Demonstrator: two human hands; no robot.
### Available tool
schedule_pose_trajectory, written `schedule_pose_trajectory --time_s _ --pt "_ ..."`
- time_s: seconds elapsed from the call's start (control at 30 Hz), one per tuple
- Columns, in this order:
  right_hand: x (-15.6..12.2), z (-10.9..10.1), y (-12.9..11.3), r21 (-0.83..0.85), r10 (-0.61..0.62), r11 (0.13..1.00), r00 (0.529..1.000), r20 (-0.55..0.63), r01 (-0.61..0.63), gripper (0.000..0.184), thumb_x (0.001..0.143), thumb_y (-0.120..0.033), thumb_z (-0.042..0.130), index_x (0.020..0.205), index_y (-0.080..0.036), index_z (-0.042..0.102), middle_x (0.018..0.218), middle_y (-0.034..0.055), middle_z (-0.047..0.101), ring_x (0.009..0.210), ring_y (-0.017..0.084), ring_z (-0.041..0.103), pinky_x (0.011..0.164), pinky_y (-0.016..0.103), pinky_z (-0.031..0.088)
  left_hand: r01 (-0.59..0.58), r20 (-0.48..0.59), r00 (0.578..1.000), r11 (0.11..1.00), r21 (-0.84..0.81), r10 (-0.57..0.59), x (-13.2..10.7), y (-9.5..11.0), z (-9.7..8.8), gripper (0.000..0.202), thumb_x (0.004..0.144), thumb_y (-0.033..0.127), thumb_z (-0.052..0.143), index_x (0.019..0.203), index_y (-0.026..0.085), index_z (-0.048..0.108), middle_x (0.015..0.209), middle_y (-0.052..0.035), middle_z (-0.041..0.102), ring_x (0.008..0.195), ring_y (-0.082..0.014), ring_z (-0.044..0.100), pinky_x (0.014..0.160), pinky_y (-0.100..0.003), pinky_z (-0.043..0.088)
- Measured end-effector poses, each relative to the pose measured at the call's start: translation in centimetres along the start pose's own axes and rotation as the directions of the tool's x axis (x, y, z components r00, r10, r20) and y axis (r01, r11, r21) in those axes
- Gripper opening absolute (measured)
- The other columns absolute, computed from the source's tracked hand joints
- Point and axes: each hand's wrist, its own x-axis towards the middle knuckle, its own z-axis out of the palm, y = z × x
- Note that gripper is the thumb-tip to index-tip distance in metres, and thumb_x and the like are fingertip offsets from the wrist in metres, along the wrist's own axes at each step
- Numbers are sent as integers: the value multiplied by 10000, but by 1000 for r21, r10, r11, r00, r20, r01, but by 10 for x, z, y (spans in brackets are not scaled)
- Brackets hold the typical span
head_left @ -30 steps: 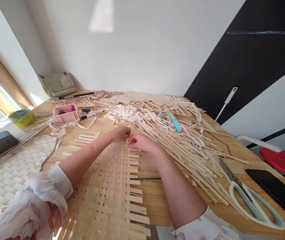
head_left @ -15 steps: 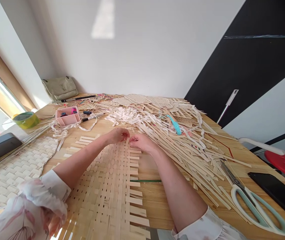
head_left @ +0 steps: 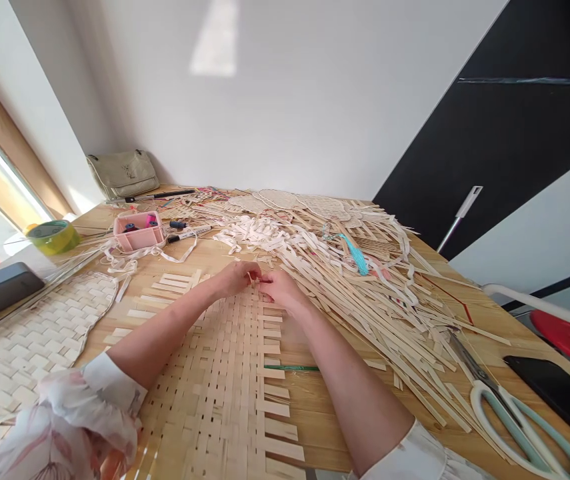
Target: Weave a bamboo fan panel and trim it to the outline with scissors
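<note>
My left hand [head_left: 237, 279] and my right hand [head_left: 281, 290] meet at the far edge of a flat woven bamboo mat [head_left: 209, 393]. Their fingertips pinch a thin pale bamboo strip [head_left: 254, 279] where it rises from the weave. Along the mat's right side, loose strip ends stick out over the wooden table [head_left: 315, 427]. A large heap of loose bamboo strips [head_left: 365, 300] lies just beyond my right hand. Part of the mat lies under my forearms and hidden by them.
A finished woven panel [head_left: 29, 347] lies at the left. Further back are a pink box of small items [head_left: 138, 231], a green tape roll [head_left: 53, 237], a marker [head_left: 189, 233] and white ribbon strips [head_left: 249, 233]. Large scissors [head_left: 519, 427] and a black phone [head_left: 555, 400] sit front right.
My hands have drawn closer, and their fingertips now meet on the strip at the mat's edge. The whole view has shifted slightly.
</note>
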Motion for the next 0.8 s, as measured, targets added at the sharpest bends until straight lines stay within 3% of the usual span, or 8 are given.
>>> schedule_pose_trajectory --time_s 0.17,0.33,0.47,0.6,0.8 --pt "-5 -2 -4 151 39 988 999 -19 -36 100 833 -216 564 772 -140 583 517 -79 477 400 54 408 418 183 336 63 -45 997 997 39 -61 3 -4 0 375 688 -24 377 911 131 636 879 -45 635 737 -123 566 683 -217 447" --pt "-14 -6 -10 252 52 966 999 0 -50 141 818 -114 471 733 -149 578 443 -84 399 374 58 360 389 182 269 98 -45 994 992 76 -95 3 -1 6 258 779 136 436 890 165 667 825 -31 655 777 -161 579 728 -249 448" --pt "-17 -8 -11 278 48 959 998 31 -55 159 831 -128 490 689 -140 560 519 -69 449 416 58 386 408 176 304 135 -45 990 987 85 -131 2 3 13 222 798 236 474 895 176 665 771 -12 653 722 -155 571 660 -238 440" --pt "-17 -10 -11 280 59 958 997 42 -68 176 822 -108 477 681 -141 578 574 -35 495 461 66 420 439 181 353 189 -89 979 978 93 -181 3 5 19 216 797 237 480 891 147 652 780 -33 651 743 -171 568 647 -246 433" --pt "-17 -12 -9 253 55 966 998 -2 -53 155 742 -93 495 695 -167 624 567 -22 495 517 94 450 433 181 348 147 -45 989 986 81 -144 5 -1 13 188 785 208 497 861 171 665 818 -12 669 770 -153 586 667 -219 438"
